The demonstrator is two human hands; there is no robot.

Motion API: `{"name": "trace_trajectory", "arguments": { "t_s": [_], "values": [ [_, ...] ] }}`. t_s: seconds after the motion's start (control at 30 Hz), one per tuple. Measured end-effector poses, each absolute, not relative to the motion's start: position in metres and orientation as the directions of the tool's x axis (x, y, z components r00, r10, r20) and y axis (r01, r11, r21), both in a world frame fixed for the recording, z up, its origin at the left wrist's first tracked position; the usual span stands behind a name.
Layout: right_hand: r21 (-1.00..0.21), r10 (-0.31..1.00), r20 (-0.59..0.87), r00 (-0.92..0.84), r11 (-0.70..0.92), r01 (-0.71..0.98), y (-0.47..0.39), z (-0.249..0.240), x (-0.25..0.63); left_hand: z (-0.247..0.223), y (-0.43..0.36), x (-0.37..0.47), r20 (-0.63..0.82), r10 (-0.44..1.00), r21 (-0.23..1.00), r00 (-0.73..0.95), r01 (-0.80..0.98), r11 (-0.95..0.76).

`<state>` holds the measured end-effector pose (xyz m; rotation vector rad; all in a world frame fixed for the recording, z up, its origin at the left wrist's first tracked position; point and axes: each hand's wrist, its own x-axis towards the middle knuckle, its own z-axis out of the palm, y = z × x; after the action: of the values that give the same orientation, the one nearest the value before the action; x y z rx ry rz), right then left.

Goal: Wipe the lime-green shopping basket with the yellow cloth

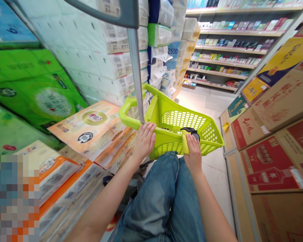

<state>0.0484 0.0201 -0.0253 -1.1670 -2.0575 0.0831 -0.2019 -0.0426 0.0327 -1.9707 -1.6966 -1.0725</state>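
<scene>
A lime-green plastic shopping basket (pixel 171 101) with perforated sides and a pull-up handle is in front of my knees. My left hand (pixel 144 139) grips its near rim, fingers laid over the edge beside the foot of the grey metal handle bar (pixel 136 74). My right hand (pixel 193 153) is closed on a yellow cloth (pixel 185 141), pressing it against the near rim further right. A dark black item (pixel 192 130) shows just beyond my right fingertips at the rim; what it is I cannot tell.
Tissue packs (pixel 91 43) are stacked high on the left, with orange packs (pixel 91 124) and green packs (pixel 45 94) nearer. Cardboard boxes (pixel 275 158) line the right side. Shelves (pixel 232 48) of small goods stand at the aisle's far end. My jeans-clad legs (pixel 161 188) are below the basket.
</scene>
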Motion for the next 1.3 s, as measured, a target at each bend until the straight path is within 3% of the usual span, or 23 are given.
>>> {"name": "trace_trajectory", "arguments": {
  "t_s": [0.2,0.43,0.63,1.0,1.17,1.3],
  "values": [
    [-0.511,0.833,0.55,-0.064,0.396,0.763,0.014,-0.018,0.023,0.031,-0.042,-0.202,0.721,0.693,0.238,-0.006,0.941,-0.239],
    [-0.554,0.773,0.551,-0.314,0.621,0.554,-0.011,0.029,-0.069,0.031,-0.042,-0.203,0.706,0.708,0.229,0.002,0.945,-0.232],
    [-0.478,0.747,0.556,-0.365,0.646,0.595,-0.011,0.022,-0.053,0.03,-0.041,-0.203,0.716,0.698,0.218,0.009,0.947,-0.236],
    [-0.42,0.801,0.57,-0.186,0.478,0.772,0.014,-0.028,0.05,0.031,-0.041,-0.202,0.723,0.691,0.219,0.005,0.947,-0.236],
    [-0.515,0.827,0.552,-0.105,0.436,0.738,0.007,-0.019,0.023,0.03,-0.041,-0.202,0.716,0.698,0.229,-0.006,0.947,-0.227],
    [-0.549,0.83,0.525,-0.191,0.501,0.669,-0.005,0.004,-0.02,0.03,-0.041,-0.202,0.714,0.7,0.225,-0.001,0.947,-0.229]
  ]
}}
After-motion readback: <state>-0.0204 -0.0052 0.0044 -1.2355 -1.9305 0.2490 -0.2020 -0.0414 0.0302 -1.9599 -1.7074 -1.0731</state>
